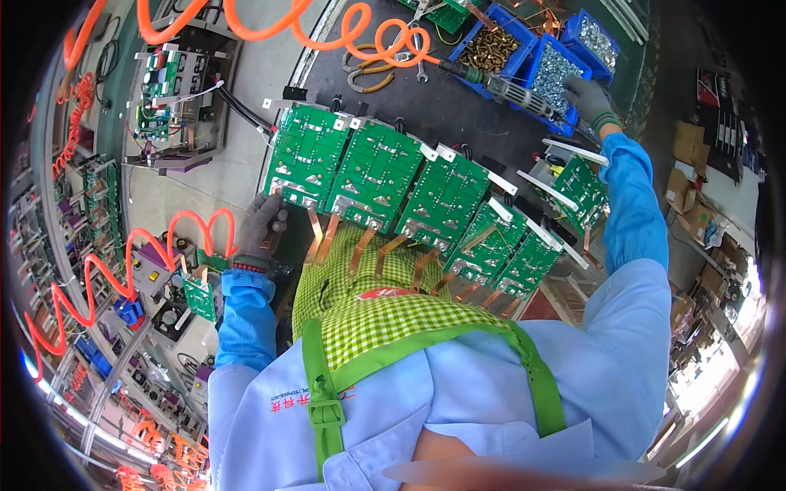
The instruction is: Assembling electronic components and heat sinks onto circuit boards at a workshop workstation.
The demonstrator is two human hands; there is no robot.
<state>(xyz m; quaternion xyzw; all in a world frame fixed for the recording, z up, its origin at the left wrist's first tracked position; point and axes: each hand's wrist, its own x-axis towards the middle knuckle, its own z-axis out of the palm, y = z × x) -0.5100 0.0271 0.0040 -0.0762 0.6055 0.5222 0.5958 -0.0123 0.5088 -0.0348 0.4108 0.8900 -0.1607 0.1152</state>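
Observation:
My left hand (pixel 266 222), in a grey glove, is at the lower left corner of the leftmost green circuit board (pixel 307 151). Its fingers are curled in; a copper-coloured bit shows by the palm, but what they hold is unclear. At the far right, my right hand (pixel 588 102), also gloved, reaches over a blue bin of silver screws (pixel 550 78), fingers bent and pinched at the screws. Whatever is between those fingertips is too small to name. An air screwdriver (pixel 520 94) on an orange coiled hose lies across the bins beside this hand.
More green boards (pixel 375 173) with copper strips (pixel 385 255) stand in a row along my apron. Another board (pixel 583 192) sits apart at the right. Beyond are pliers (pixel 372 78), a wrench (pixel 422 69) and a bin of brass-coloured parts (pixel 491 49). An orange hose (pixel 262 31) hangs across the top.

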